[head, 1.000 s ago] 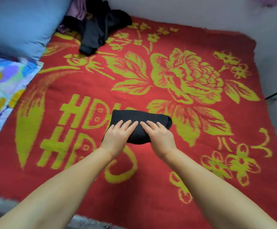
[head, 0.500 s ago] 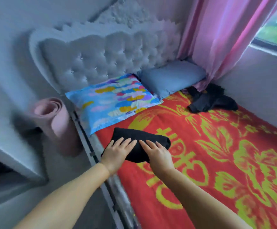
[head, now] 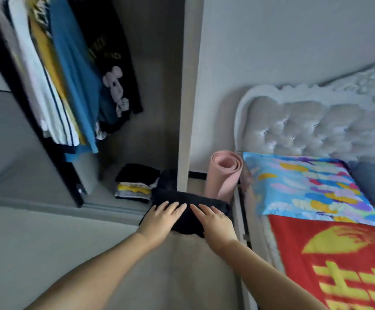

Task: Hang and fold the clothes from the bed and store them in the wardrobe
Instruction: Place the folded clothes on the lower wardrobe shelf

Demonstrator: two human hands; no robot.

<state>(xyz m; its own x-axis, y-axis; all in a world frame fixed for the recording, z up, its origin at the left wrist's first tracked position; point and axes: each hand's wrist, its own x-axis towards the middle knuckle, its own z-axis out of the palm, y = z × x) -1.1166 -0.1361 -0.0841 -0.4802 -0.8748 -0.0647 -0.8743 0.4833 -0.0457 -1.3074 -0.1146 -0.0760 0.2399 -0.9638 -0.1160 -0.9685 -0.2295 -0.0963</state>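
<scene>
A folded black garment (head: 188, 217) is held in the air over the floor, between the bed and the open wardrobe (head: 188, 86). My left hand (head: 162, 217) grips its left half and my right hand (head: 215, 222) its right half, fingers flat on top and thumbs hidden underneath. On the wardrobe floor just beyond lies a stack of folded clothes (head: 135, 186), black on top with yellow and white layers. Above it hang several shirts (head: 70, 74): white, yellow, blue and black.
The bed with its red and yellow blanket (head: 338, 253), a colourful pillow (head: 311, 186) and a tufted headboard (head: 316, 126) fills the right. A rolled pink mat (head: 224, 175) stands between bed and wardrobe. A dark-edged sliding door (head: 14, 142) is on the left.
I have lifted the black garment off the blanket and turned left with it, away from the bed toward the wardrobe. Both hands keep the same hold.
</scene>
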